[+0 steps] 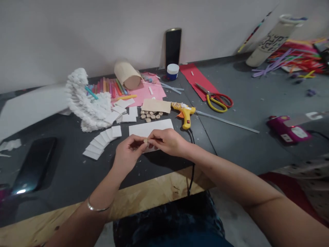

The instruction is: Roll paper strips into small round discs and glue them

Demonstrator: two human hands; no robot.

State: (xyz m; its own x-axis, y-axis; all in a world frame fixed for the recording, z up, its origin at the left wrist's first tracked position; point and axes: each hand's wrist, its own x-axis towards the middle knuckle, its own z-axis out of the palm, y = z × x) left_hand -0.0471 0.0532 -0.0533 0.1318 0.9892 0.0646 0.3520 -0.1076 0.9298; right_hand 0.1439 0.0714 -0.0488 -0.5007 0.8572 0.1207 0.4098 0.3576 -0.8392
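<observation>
My left hand (pixel 130 151) and my right hand (pixel 167 141) meet over a white card (pixel 154 127) near the table's front edge. Between their fingertips is a small round beige piece (pixel 145 140), pinched from both sides. Fingers partly cover it, so its full shape is hidden. It resembles the several little beige rolled discs (pixel 150 116) grouped just behind the card. A tan strip of paper (pixel 156 105) lies partly over those discs. Beside them rests a yellow hot glue gun (pixel 186 115) with a glue stick (pixel 227 121) sticking out behind. White card squares (pixel 102 140) fan out left of my left hand.
A fluffy white paper piece (pixel 88 103) stands at the left, with a black phone (pixel 33 164) in front. Red-and-yellow scissors (pixel 216 99) lie on red paper (pixel 197 80). Behind are a blue-white jar (pixel 172 72) and a cardboard roll (pixel 128 76). A purple power strip (pixel 288 129) is at right.
</observation>
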